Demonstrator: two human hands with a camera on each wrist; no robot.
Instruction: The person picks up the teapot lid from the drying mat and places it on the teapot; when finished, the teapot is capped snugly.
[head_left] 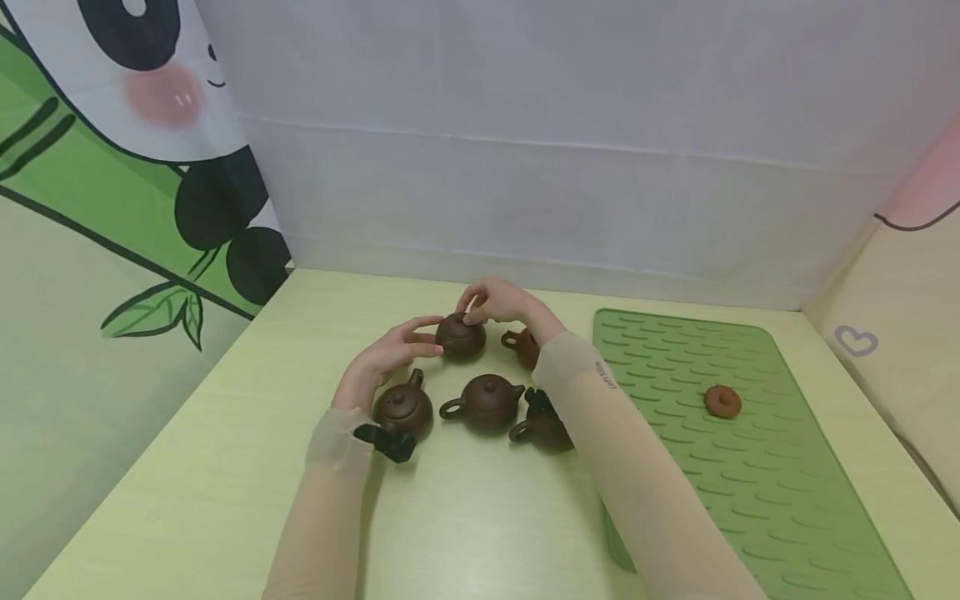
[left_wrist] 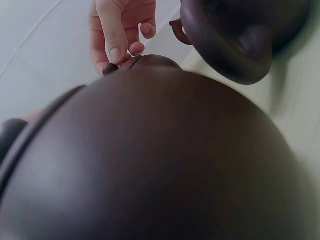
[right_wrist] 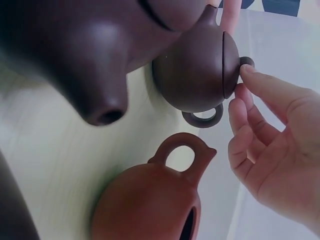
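Observation:
A dark brown teapot (head_left: pixel 461 340) stands at the back of the group, its lid (right_wrist: pixel 230 66) seated on top. My right hand (head_left: pixel 495 302) pinches the small lid knob (right_wrist: pixel 246 61) between thumb and fingers. From the left, my left hand (head_left: pixel 393 348) holds the same teapot's side, thumb in front and fingers behind. A reddish-brown teapot (right_wrist: pixel 145 200) beside it has an uncovered mouth, partly hidden by my right wrist in the head view. Much of the left wrist view is filled by a nearer dark teapot (left_wrist: pixel 150 150).
Closer to me are more dark teapots: one by my left wrist (head_left: pixel 402 410), one in the middle (head_left: pixel 489 403), and one (head_left: pixel 546 429) partly under my right sleeve. On the right, a green ridged mat (head_left: pixel 675 358) bears a reddish-brown lid (head_left: pixel 723 402). A pale curtain (head_left: pixel 525 167) hangs behind.

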